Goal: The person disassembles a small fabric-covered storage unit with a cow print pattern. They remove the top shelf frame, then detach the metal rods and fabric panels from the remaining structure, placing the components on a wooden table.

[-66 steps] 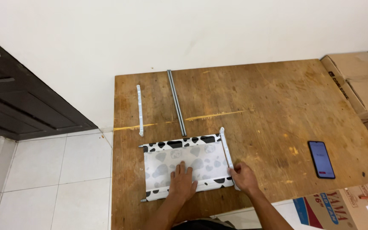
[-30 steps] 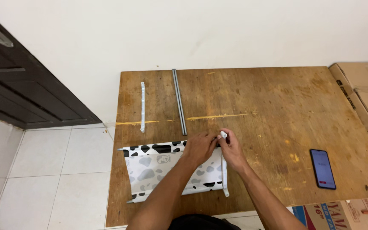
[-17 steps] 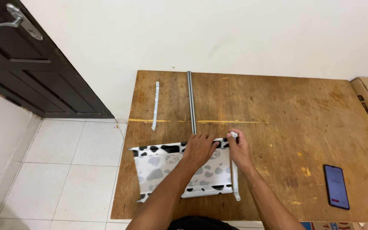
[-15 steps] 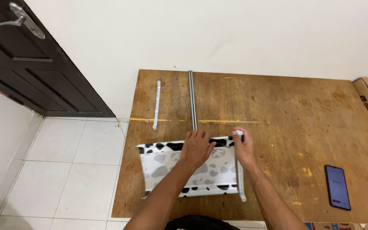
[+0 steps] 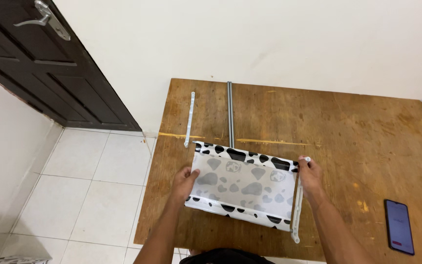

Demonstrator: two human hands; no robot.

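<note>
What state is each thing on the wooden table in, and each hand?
Cow-print fabric panel: spread flat, held at both ends.
White plastic bar: along the panel's right edge.
Left hand: grips the panel's left edge.
Right hand: grips the bar's top end.
Spare white bar: lying loose, untouched.
Grey metal rods: lying side by side, untouched.
Smartphone: face up, screen lit.
Door: shut.
</note>
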